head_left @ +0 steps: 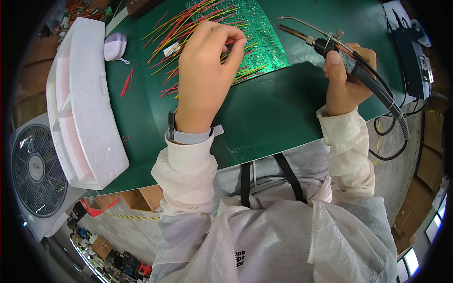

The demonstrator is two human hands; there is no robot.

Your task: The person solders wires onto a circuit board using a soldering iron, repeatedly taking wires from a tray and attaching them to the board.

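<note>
My left hand (205, 70) is over the near left part of a green circuit board panel (266, 40), thumb and forefinger pinched together. A thin wire seems to be between the fingertips, mostly hidden by them. Many red and yellow wires (177, 28) stick out leftward from the board, some running under my hand. To the right of the board, my right hand (349, 78) is wrapped round a soldering iron (325, 47) with a thin curved metal tube clamped alongside it. The iron's tip points left, above the green mat and apart from the board.
A white foam tray (101, 108) with compartments stands on the left of the green table (269, 113). Beside it lie a lilac case (114, 46) and loose red wires (126, 84). A fan (37, 165) is further left. A dark box (408, 61) and black cable (394, 151) are right.
</note>
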